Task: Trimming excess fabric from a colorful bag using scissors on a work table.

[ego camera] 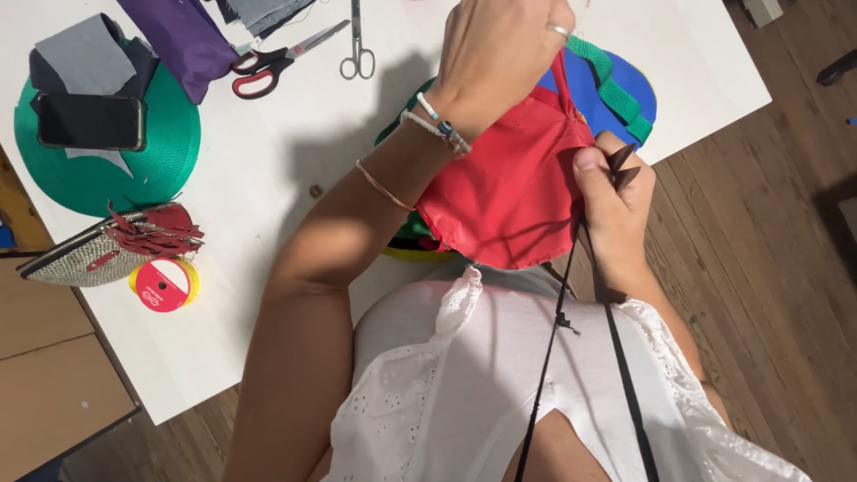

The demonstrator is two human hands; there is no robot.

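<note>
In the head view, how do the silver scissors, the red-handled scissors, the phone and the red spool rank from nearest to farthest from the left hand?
From the left hand:
1. Silver scissors, just beside it, at the table's top edge.
2. Red-handled scissors, further along that edge.
3. Red spool, near table edge.
4. Phone, on green webbing roll.

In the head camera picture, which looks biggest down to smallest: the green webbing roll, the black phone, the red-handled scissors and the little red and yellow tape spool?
1. Green webbing roll, clearly largest.
2. Red-handled scissors and black phone: look about alike, too close to rank.
3. Red and yellow tape spool, smallest.
All lie on the white table, at similar distance from the camera.
</note>
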